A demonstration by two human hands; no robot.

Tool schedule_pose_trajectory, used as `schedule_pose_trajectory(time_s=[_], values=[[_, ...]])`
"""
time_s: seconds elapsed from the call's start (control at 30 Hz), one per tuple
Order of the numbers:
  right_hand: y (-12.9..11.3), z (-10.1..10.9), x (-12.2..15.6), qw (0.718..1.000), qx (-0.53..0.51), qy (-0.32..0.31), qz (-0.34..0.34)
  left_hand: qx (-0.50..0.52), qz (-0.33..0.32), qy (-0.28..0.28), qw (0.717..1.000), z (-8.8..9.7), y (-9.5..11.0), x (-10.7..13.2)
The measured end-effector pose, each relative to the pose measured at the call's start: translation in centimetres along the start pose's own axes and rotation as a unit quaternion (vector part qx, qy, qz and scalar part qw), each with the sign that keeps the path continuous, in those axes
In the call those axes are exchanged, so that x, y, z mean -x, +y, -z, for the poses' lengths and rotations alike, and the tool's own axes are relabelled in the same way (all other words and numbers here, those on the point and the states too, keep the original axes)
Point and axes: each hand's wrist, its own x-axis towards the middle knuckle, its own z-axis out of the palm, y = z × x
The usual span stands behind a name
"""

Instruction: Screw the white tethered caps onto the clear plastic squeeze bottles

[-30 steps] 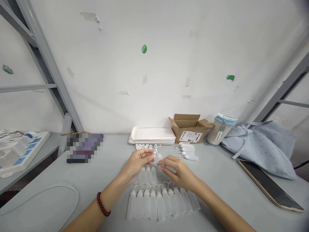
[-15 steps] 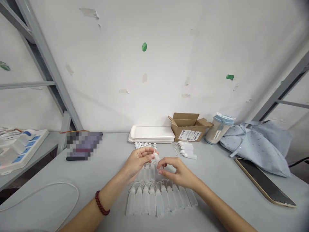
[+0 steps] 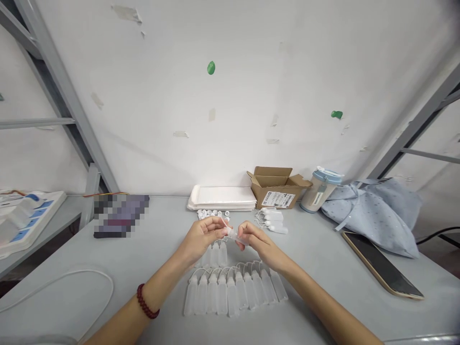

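Between my two hands is a small translucent plastic squeeze bottle (image 3: 235,235), tilted, with a thin white strap at its neck end. My left hand (image 3: 204,237) pinches the neck end; a dark red beaded bracelet (image 3: 146,302) circles that wrist. The fingers of my right hand (image 3: 258,242) are closed on the bottle's body end. Just below my hands, a row of similar capped bottles (image 3: 232,297) lies side by side on the grey table (image 3: 151,254). A shorter row of bottles (image 3: 214,255) lies behind it, partly hidden by my left hand.
Small white caps (image 3: 212,213) lie before a stack of white envelopes (image 3: 226,197). More bottles (image 3: 273,220) lie by an open cardboard box (image 3: 276,191). At right are a tumbler (image 3: 319,191), a blue cloth bag (image 3: 373,215) and a phone (image 3: 383,266). A white cable (image 3: 108,278) curves at left.
The bottle has turned from nearly upright to a flatter tilt, its body end swinging right and up. My right hand has moved up slightly with it. The whole view has shifted a little.
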Motion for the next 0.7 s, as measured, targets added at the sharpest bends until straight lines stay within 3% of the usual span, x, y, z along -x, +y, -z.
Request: schedule_pose_trajectory(time_s=[0.2, 0.53, 0.7], values=[[0.4, -0.3, -0.1, 0.997, -0.077, 0.001, -0.029, -0.008, -0.024, 0.015, 1.0, -0.3, 0.4, 0.1], [0.7, 0.1, 0.1, 0.998, -0.06, -0.011, -0.034, -0.04, 0.007, 0.027, 0.999, -1.1, 0.8, 0.7], [1.1, 0.2, -0.1, 0.994, -0.099, -0.012, -0.036, -0.042, -0.019, 0.023, 0.999, -1.2, 0.7, 0.7]])
